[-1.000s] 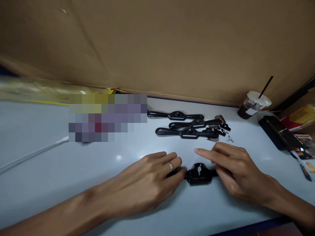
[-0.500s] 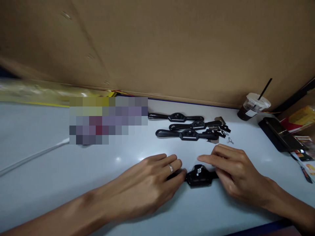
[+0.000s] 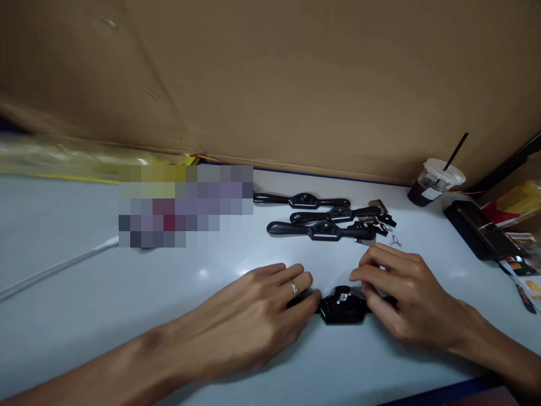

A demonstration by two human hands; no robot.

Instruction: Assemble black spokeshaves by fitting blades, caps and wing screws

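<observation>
A black two-handled tool (image 3: pixel 342 311) lies flat on the grey table near the front, with a silver wing-shaped screw (image 3: pixel 342 298) on its middle. My left hand (image 3: pixel 264 316), a ring on one finger, is closed over the tool's left handle, which it mostly hides. Beside the screw, my right hand (image 3: pixel 403 290) hovers at the right handle with its fingers bent and thumb and index apart, nothing visible between them.
Behind lie three similar black tools (image 3: pixel 325 230), with loose blades, black plates and wing screws (image 3: pixel 395 241) at their right. A drink cup (image 3: pixel 433 183) and a phone (image 3: pixel 486 228) are at the right. A pixelated patch covers something at the left. Cardboard (image 3: pixel 270 84) stands behind.
My right hand has drawn its index finger back from above the screw, showing more of the right handle. The wing screw has turned slightly. My left hand stays where it was.
</observation>
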